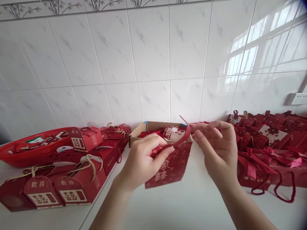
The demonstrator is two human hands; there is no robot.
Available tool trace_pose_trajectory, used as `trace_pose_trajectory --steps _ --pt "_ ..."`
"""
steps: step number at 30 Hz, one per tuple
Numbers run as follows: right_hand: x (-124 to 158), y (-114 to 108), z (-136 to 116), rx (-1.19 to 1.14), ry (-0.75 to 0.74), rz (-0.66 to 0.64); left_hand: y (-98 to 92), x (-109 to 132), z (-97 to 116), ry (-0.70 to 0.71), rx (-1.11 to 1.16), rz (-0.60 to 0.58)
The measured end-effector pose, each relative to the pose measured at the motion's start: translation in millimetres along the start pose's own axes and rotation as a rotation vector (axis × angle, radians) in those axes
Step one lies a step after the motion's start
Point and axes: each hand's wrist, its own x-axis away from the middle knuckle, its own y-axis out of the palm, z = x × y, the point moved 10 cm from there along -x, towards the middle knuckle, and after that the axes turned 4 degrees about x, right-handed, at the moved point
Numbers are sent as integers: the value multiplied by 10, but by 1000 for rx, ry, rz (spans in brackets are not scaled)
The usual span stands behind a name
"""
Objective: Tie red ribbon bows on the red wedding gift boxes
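Note:
My left hand pinches the top of a small red gift box with pale Chinese characters on its face. The box is held tilted above the white tabletop. A pink-red ribbon rises from its top beside my left thumb and curls upward. At the ribbon's right are the fingertips of my right hand, whose fingers are partly bent and apart. I cannot tell whether they touch the ribbon. Behind the gift box stands an open cardboard carton with red and white pieces inside.
Red double-happiness boxes with cord handles stand at the left, by a red plastic basin of small packets. Rows of red boxes with ribbon bows fill the right side. The tiled wall closes off the back of the white tabletop.

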Motion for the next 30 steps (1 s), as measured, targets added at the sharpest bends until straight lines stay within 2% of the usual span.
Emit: trace_pose_trajectory --steps 3,6,9,13,15,18,21,23,27,30 --pt "-23 65 -111 153 -124 -150 32 23 187 225 -86 -18" --pt "-13 117 -186 292 -199 -278 24 67 314 376 -203 9" --pt "10 177 -277 353 -240 -381 -9 93 391 448 -253 45" --pt "82 307 -324 369 -237 -561 -15 96 425 468 -209 37" --pt "75 276 -313 353 -218 -553 -27 93 410 459 -179 32" --pt "28 156 -269 227 -144 -458 -78 78 344 412 -108 32" --pt "0 84 -212 71 -46 -359 -137 35 224 285 7 31" --pt "-6 65 -175 53 4 -297 -139 9 152 188 69 14" --pt "-6 72 -208 110 -23 -262 -125 -13 100 84 127 1" --pt "-33 -25 -263 154 -64 -194 -158 -20 -32 -31 84 40"
